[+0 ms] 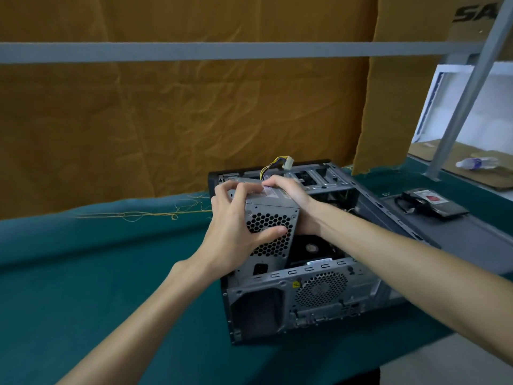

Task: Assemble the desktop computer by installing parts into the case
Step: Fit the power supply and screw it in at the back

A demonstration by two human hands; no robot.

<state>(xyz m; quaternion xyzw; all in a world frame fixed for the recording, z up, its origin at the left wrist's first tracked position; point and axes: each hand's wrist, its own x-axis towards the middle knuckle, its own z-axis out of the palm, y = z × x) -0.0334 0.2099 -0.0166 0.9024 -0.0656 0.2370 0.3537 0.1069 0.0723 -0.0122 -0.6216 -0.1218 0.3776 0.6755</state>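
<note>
A teal cloth [83,259] with a soft, felt-like surface covers the table, and loose yellow threads [155,213] lie on it at the far left, under a wrinkled mustard-brown curtain [180,120]. The left hand [236,229] grips the power supply [270,234], a grey metal box: the thumb presses its honeycomb-perforated near face and the fingers curl over the top edge. The box stands tilted, its lower part sunk into the near left corner of the open computer case [313,298], its top still above the rim. The right hand [291,195] grasps the box from the far side, fingers curled over its top, where a pale label is too blurred to read. A bundle of yellow and black wires [273,163] with a white plug rises behind the hands. The case's near wall is bare grey steel with a round fan grille and a small yellow sticker. Right of the case lies a black drive [433,202] with a red-and-white label, unreadable. Farther right a clear plastic bottle [476,163] lies on brown cardboard; the letters "SA" show on cardboard at the top right.
</note>
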